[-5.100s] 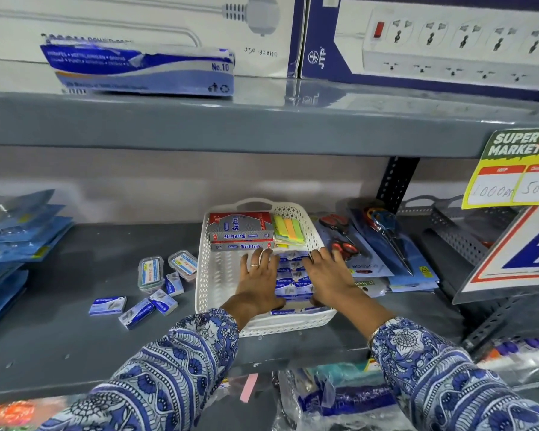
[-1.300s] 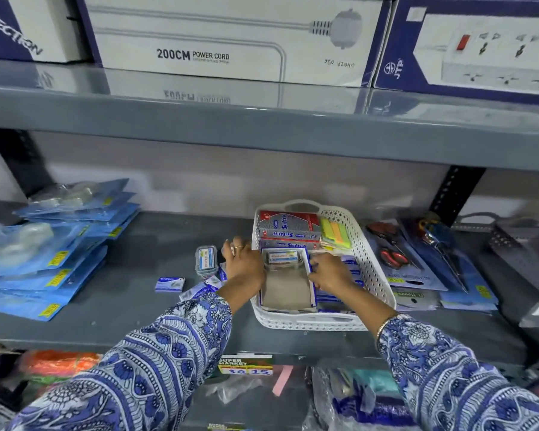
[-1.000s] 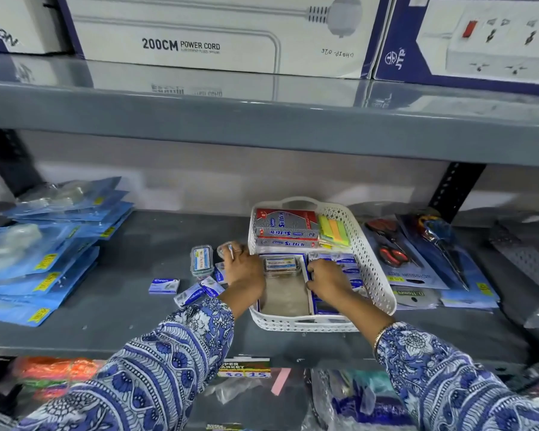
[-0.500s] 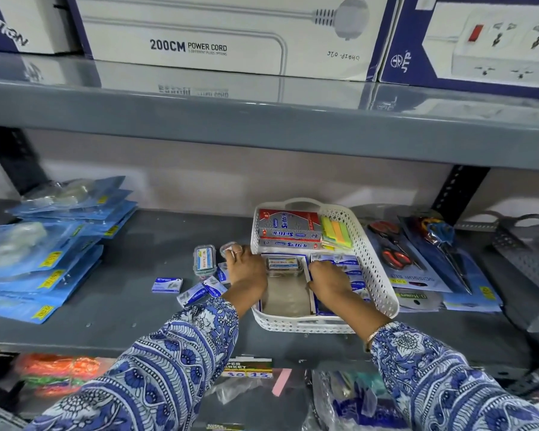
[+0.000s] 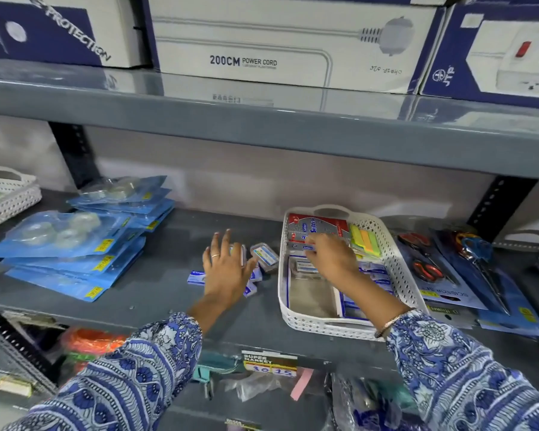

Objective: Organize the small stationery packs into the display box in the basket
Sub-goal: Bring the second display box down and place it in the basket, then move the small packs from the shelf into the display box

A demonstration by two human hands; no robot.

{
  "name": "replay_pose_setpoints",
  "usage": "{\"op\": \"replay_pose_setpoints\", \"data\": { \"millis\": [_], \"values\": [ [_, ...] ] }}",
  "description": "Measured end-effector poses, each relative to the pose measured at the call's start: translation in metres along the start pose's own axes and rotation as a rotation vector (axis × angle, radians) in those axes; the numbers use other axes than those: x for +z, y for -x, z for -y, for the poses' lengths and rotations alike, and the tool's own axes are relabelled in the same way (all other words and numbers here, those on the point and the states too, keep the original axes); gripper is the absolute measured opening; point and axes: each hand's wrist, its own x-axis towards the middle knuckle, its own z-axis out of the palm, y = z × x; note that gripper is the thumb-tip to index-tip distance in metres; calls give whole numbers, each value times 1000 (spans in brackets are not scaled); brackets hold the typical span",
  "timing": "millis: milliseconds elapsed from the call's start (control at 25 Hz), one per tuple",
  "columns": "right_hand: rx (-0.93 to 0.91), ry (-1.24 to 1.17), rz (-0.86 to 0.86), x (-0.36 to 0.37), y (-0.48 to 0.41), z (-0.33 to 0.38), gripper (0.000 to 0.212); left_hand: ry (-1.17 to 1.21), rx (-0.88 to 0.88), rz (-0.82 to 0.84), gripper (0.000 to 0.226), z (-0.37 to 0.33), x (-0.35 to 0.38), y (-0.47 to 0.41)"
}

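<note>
A white perforated basket (image 5: 397, 265) sits on the grey shelf. Inside it lies an open cardboard display box (image 5: 308, 295), with one small pack (image 5: 305, 267) at its far end. More blue-and-white packs (image 5: 372, 273) lie in the basket to its right. My right hand (image 5: 333, 258) is inside the basket over the far end of the display box, fingers curled; whether they pinch a pack is unclear. My left hand (image 5: 227, 272) hovers with spread fingers over loose packs on the shelf left of the basket: a small blue-white pack (image 5: 196, 277) and a clear-cased pack (image 5: 264, 257).
A red-and-grey staple box (image 5: 318, 224) and coloured sticky notes (image 5: 365, 241) fill the basket's back. Blue tape blister packs (image 5: 75, 244) are stacked to the left and carded scissors (image 5: 427, 270) lie to the right. The upper shelf edge (image 5: 262, 129) hangs overhead, and another white basket (image 5: 8, 197) is at far left.
My left hand has left the basket's edge and spread out over the loose packs on the shelf. My right hand has moved from the box's right side toward its far end.
</note>
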Motion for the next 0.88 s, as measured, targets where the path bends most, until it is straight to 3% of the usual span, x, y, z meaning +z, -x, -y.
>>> {"op": "replay_pose_setpoints", "data": {
  "millis": [200,320,360,520,720,880],
  "values": [
    [-212,-77,29,18,-2,62,30,-50,-162,102,73,71,-1,23],
    [-277,-56,194,48,-8,92,29,-54,-197,130,124,93,1,32],
    [-285,-53,249,59,-10,98,28,-54,-206,144,128,96,3,31],
    [-401,49,368,96,-11,113,31,-116,-200,223,112,95,5,28],
    [-548,147,382,104,-14,119,32,-147,-177,232,133,101,10,27],
    [-544,194,341,103,-13,114,28,-164,-147,233,112,101,11,27]
  ]
}}
